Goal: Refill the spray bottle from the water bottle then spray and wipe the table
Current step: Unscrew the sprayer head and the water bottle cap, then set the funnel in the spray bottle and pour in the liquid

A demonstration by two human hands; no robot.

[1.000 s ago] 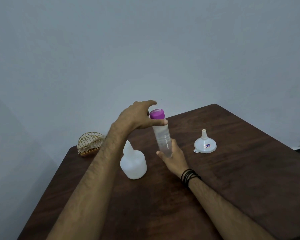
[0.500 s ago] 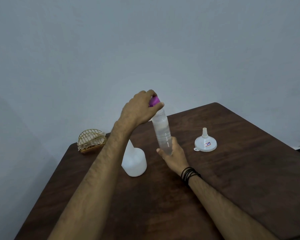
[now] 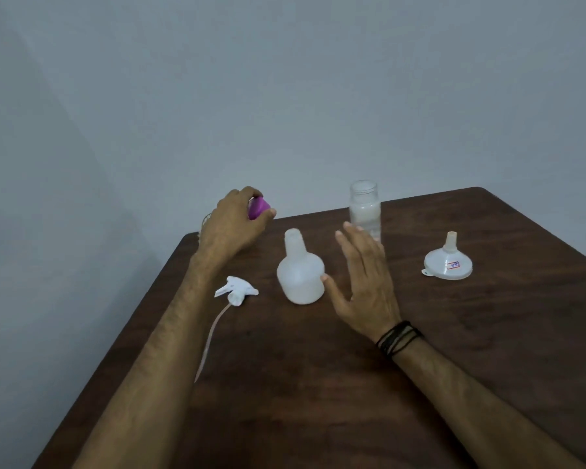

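Note:
The clear water bottle [image 3: 365, 211] stands uncapped and upright on the dark wooden table [image 3: 318, 384], partly filled. My left hand [image 3: 232, 225] holds its purple cap [image 3: 258, 207] above the table's far left corner. The white spray bottle [image 3: 300, 270] stands open-necked in the middle, its top off. Its white trigger head with a long tube [image 3: 234, 291] lies on the table to its left. My right hand [image 3: 364, 282] hovers open between the two bottles, thumb close to the spray bottle, holding nothing.
A white funnel [image 3: 448, 262] sits mouth-down on the right side of the table. A wire basket is mostly hidden behind my left hand at the far left corner. The table's left edge runs diagonally beside my left forearm. A plain wall stands behind.
My left hand has taken the purple cap off and carried it left. My right hand has let go of the water bottle, which now stands on the table. The view has tilted down.

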